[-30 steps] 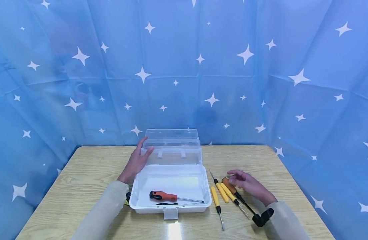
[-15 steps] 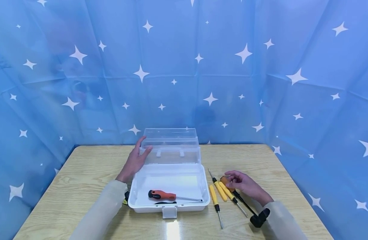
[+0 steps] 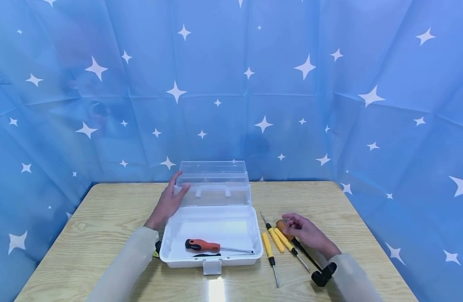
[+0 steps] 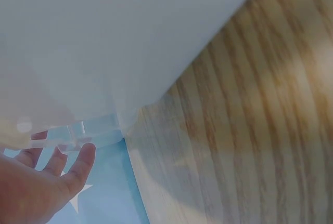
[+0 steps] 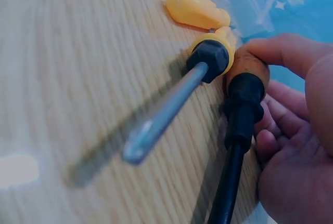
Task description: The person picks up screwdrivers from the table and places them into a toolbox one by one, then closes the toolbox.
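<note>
My right hand (image 3: 305, 234) curls its fingers (image 5: 283, 52) round the orange-and-black screwdriver (image 5: 243, 91), which lies on the table (image 3: 103, 222) just beside three yellow screwdrivers (image 3: 277, 242). My left hand (image 3: 168, 203) rests straight-fingered against the clear lid (image 3: 213, 184) of the open white toolbox (image 3: 212, 228).

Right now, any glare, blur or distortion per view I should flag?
Head view: sharp, wide-angle bowing at the edges, a bright glare patch on the light wooden table in front of the white plastic toolbox. Left wrist view: soft throughout, toolbox wall a featureless grey mass, left hand blurred. Right wrist view: the near grey metal shaft is out of focus; the orange-and-black screwdriver handle in the right hand is clearer.
</note>
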Tool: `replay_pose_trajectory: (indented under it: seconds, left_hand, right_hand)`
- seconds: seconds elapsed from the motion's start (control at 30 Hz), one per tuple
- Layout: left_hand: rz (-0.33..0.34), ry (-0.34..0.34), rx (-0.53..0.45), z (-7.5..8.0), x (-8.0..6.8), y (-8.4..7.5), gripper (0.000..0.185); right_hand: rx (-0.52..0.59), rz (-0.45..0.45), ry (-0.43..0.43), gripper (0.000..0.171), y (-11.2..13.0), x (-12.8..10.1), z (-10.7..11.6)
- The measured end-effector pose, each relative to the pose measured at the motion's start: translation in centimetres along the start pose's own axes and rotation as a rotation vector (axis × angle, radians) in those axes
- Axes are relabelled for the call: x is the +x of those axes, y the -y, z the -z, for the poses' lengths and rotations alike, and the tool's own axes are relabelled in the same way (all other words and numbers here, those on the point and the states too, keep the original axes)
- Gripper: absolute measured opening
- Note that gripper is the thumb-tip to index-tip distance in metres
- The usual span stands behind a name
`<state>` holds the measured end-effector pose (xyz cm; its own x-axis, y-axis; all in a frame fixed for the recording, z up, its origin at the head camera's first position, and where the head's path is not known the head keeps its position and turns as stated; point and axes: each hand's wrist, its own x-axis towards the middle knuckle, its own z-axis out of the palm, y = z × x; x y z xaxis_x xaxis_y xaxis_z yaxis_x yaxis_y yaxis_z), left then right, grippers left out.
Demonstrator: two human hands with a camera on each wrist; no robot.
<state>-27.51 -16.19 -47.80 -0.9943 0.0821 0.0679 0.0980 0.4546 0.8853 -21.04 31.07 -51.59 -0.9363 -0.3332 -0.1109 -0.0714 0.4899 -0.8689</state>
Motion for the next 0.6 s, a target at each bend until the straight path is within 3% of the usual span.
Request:
replay_pose_trajectory:
  seconds: [0.6]
  left_hand:
    - [-0.021, 0.006, 0.009, 0.15, 0.02, 0.04, 0.078]
  right_hand:
    - [-0.004, -0.039, -0.121, 0.041, 0.35, -0.25, -0.1]
